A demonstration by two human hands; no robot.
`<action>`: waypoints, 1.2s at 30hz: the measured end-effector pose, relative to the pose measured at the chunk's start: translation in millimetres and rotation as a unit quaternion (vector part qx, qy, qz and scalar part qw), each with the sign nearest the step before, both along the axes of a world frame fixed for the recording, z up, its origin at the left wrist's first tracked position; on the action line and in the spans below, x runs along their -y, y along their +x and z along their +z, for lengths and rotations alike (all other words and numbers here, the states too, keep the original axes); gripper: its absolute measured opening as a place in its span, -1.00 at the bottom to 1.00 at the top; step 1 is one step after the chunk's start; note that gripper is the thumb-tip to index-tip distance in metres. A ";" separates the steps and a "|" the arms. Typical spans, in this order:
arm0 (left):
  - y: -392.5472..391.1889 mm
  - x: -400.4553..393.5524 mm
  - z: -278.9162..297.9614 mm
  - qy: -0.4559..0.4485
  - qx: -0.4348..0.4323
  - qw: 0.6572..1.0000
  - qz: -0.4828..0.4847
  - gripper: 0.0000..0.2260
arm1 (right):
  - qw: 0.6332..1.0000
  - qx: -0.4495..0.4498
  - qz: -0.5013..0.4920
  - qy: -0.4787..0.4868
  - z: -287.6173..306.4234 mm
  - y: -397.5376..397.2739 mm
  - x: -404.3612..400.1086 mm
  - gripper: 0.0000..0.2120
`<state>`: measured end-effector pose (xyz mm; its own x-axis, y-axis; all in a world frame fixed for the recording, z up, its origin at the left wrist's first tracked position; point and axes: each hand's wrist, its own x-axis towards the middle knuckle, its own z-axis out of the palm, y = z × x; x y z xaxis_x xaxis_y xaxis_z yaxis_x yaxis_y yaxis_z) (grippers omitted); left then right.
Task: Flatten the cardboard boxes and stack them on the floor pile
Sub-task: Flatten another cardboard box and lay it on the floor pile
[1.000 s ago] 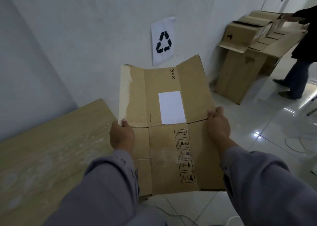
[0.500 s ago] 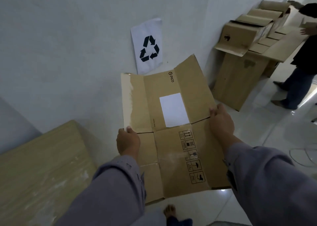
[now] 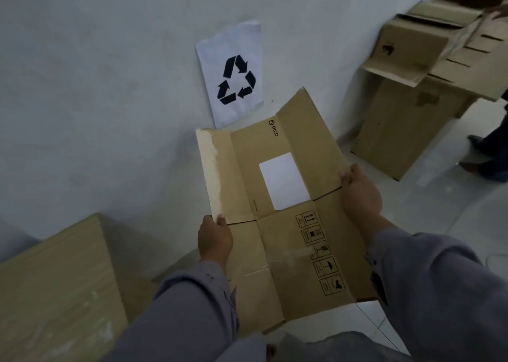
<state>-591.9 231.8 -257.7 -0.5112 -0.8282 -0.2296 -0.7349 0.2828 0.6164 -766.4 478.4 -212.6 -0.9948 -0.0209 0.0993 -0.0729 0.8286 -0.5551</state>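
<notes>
Head view: the white wall with its recycling-symbol paper sheet (image 3: 232,73) has slid left and the wooden tabletop (image 3: 55,287) has dropped away, so I judge I'm carrying the flattened brown cardboard box (image 3: 277,213), gripped edgewise by my left hand (image 3: 215,238) and right hand (image 3: 360,194), toward the floor pile.

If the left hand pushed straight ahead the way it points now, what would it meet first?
Probably the white wall, low down below the recycling sign. The left hand grips the flattened box, so the cardboard's far edge would likely touch first; depth is unclear.

One flattened box (image 3: 277,218), two hands, one recycling sign (image 3: 232,73), one wooden board (image 3: 55,287).
</notes>
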 end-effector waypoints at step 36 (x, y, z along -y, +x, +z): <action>-110.0 -132.0 -438.9 0.083 0.095 0.985 0.122 -0.71 | 0.974 0.099 0.164 0.124 -445.2 -180.6 -59.3 -0.81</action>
<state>-701.9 363.8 -696.6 -0.2376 -0.8636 -0.4446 -0.8746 -0.0090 0.4848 -947.1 537.7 -657.8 -0.9301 -0.3387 -0.1423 -0.2670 0.8892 -0.3716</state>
